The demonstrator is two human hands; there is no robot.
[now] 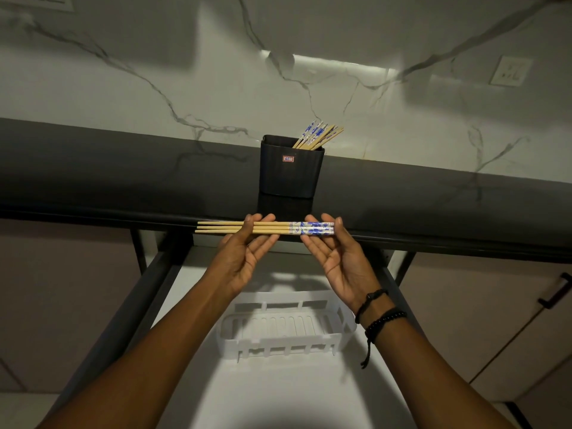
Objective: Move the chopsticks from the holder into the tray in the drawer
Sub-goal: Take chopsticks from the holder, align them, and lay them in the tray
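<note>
Three wooden chopsticks with blue-and-white patterned ends (272,228) lie level across the fingers of both hands, just in front of the counter's edge. My left hand (247,255) carries the plain wooden part on straight fingers, palm up. My right hand (334,258) carries the patterned ends the same way. No finger curls over the sticks. Behind them, a black holder (291,171) stands on the dark counter with several more chopsticks (318,136) leaning out to the right. Below my hands, a white slotted tray (346,323) sits in the open drawer (198,351).
The dark counter edge (433,239) runs across the view above the drawer. Behind it rises a marble wall with a socket (510,71). The drawer's dark side rails flank the tray. A cabinet door with a black handle (557,292) is at the right.
</note>
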